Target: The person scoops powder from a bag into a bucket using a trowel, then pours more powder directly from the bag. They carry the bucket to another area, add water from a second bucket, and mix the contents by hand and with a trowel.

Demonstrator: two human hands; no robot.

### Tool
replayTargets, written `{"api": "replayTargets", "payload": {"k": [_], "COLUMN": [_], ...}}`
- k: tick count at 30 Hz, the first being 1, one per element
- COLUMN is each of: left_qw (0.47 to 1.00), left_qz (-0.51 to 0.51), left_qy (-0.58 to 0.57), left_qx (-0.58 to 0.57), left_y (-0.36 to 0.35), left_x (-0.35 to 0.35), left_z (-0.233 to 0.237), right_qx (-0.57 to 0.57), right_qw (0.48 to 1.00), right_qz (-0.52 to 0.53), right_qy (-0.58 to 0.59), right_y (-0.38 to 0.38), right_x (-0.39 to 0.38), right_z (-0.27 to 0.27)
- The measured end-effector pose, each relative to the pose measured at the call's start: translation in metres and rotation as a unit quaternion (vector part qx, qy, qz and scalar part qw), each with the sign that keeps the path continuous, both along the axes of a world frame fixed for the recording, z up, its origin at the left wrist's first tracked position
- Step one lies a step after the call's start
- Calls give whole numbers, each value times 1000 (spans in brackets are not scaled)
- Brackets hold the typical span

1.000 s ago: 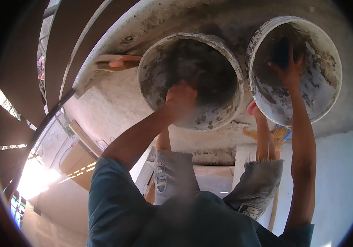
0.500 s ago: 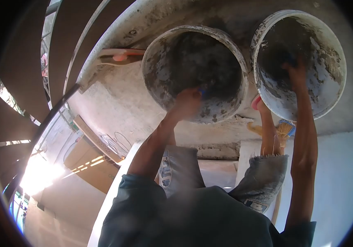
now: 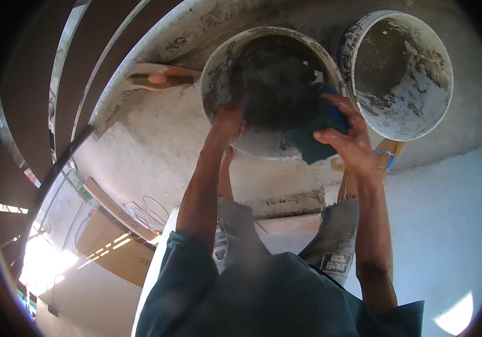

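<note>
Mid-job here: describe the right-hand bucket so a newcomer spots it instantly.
Start from the pale blue-white surface at the view's lower right and look up to the grey concrete, where two buckets stand side by side. Take the right bucket, the smaller-looking one. Its inside is broadly streaked white, unlike the mostly dark left bucket, which has the left hand at its near side.

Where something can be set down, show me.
Bare: concrete between the red-marked tool and left forearm; a patch right of the right bucket. Crowded: over the left bucket, where the right hand holds a dark item, and between the buckets.
</note>
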State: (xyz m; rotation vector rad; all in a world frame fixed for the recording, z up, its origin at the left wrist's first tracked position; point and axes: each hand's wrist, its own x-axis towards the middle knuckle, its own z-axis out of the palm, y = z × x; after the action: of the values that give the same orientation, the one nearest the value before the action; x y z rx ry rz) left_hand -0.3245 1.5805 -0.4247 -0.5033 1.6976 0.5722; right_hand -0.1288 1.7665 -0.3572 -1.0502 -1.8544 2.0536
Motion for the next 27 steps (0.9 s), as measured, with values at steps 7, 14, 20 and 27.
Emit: {"api": "replayTargets", "payload": {"k": [7,14,20,27], "left_qw": [995,718,572,612], "left_qz": [-75,-665,-779,-760], "left_qy": [36,203,235,173], "left_qx": [46,33,103,129], "left_y": [0,30,55,50], "left_x": [5,-7,-8,50], "left_z": [65,9,-137,-98], "right_qx": [-53,-124,-28,-6], "right_qw": [961,979,959,930], "right_qz": [-76,-124,-243,-259], "right_qy": [-259,-102,-141,-260], "right_y": [-63,26,115,165], "right_x": [-85,-51,18,57], "right_z": [-135,34,46,-95]}}
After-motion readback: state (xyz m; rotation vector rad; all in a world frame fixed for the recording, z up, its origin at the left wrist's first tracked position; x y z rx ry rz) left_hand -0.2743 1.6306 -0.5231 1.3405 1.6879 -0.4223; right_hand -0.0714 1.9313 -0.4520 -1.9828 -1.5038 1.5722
